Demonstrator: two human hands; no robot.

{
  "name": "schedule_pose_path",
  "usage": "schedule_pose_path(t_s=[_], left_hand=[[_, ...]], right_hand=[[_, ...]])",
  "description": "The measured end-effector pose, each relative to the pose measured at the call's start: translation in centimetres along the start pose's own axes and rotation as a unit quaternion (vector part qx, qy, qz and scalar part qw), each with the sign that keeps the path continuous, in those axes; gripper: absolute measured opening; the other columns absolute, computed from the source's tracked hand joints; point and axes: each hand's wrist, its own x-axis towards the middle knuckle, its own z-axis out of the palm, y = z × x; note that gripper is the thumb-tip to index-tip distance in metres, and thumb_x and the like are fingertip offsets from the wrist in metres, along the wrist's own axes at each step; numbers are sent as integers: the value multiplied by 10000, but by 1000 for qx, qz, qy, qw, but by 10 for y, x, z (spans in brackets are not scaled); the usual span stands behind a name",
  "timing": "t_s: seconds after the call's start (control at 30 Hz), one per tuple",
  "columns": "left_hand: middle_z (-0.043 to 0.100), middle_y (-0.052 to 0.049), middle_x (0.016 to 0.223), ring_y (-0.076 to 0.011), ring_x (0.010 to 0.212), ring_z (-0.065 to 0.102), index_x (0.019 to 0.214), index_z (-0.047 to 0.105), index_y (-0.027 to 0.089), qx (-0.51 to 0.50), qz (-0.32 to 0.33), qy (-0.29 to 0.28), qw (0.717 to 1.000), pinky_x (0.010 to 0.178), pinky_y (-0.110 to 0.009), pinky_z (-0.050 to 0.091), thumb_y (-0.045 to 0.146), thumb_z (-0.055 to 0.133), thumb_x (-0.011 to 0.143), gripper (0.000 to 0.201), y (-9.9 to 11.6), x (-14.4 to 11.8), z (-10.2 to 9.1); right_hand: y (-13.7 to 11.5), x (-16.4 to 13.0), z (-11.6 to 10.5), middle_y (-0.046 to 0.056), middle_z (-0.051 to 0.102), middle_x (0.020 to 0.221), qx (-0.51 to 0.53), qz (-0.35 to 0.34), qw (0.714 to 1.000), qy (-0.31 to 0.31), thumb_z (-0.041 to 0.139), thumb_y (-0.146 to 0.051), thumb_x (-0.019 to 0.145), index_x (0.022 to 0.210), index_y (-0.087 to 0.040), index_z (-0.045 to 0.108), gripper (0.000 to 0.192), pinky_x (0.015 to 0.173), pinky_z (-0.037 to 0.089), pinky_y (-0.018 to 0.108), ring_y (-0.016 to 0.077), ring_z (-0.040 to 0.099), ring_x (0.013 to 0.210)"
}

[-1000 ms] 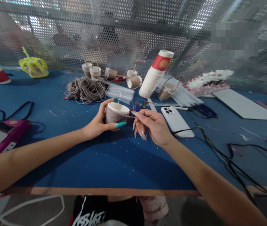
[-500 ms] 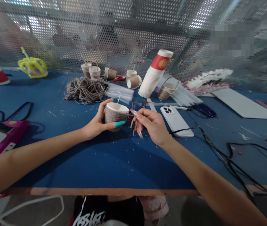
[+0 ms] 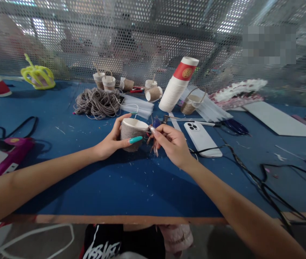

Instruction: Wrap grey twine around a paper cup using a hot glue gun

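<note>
My left hand [image 3: 112, 142] is wrapped round a paper cup [image 3: 134, 131] bound in grey cord, its thumb across the front and its fingers behind. The cup's white rim faces up, slightly tilted. Close to the cup's right side, my right hand [image 3: 169, 142] pinches a thin strand of cord that runs to the cup; the fingertips hide most of it. A white strand [image 3: 137, 108] arches above the cup's back rim. Behind the cup lies a tangled heap of grey cord [image 3: 97, 103].
A leaning stack of paper cups [image 3: 173, 91] stands behind, near several small cord-covered cups [image 3: 109, 83]. Right of my hand lies a white phone [image 3: 203, 138], with black cables [image 3: 250, 176] beyond. A purple device [image 3: 9, 154] sits left; perforated metal sheeting [image 3: 142, 39] closes the back.
My right hand's fingers have shifted slightly and drawn closer together beside the cup. A pale strand now shows near my right wrist. My left hand and the cup have barely moved.
</note>
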Motion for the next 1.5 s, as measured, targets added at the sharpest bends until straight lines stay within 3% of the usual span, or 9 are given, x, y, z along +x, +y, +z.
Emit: schedule_pose_path(t_s=[0.37, 0.53, 0.67, 0.87, 1.03, 1.5], left_hand=[[567, -79, 1331, -312, 1156, 595, 1411, 359, 313, -69, -40, 11, 997, 964, -483, 508, 623, 564, 823, 696, 3, -1, 3], [599, -46, 1305, -298, 1144, 614, 1449, 305, 388, -56, -25, 13, 998, 948, -479, 517, 662, 559, 827, 725, -2, 1, 1], [615, -58, 1295, -310, 1160, 603, 1433, 376, 356, -88, -22, 3, 996, 947, -467, 522, 739, 622, 735, 833, -1, 1, 1], [579, -69, 1311, -281, 1114, 610, 1421, 391, 324, -112, -39, -2, 993, 917, -449, 522, 613, 613, 779, 738, 2, 0, 1], [596, -49, 1256, -268, 1101, 599, 1433, 372, 322, -122, -53, -9, 991, 926, -418, 503, 506, 693, 698, 822, 5, 0, 1], [586, -56, 1285, -312, 1160, 565, 1462, 331, 318, -147, -60, -23, 987, 978, -468, 439, 459, 676, 699, 849, 9, -3, 3]], right_hand=[[4, -1, 1, -43, 543, 568, -43, -24, 999, -9, 601, -514, 908, 762, -200, 570, 347, 502, 416, 239, 84, 527, 505], [8, 0, 5, -22, 616, 645, 33, -9, 999, -12, 620, -541, 891, 778, -210, 582, 352, 597, 502, 264, 102, 584, 565], [9, 2, 8, -28, 616, 658, 88, 7, 996, -6, 660, -552, 855, 774, -219, 592, 350, 669, 533, 290, 107, 580, 581], [9, 2, 10, -26, 624, 676, 108, 4, 994, -4, 675, -529, 853, 787, -221, 608, 322, 751, 545, 307, 114, 584, 616], [9, 1, 10, -18, 638, 693, 104, -2, 995, -7, 662, -505, 869, 782, -222, 597, 304, 755, 544, 302, 120, 604, 651], [12, 1, 11, -17, 645, 690, 117, -1, 993, -12, 662, -519, 866, 788, -223, 586, 315, 753, 575, 333, 129, 624, 648]])
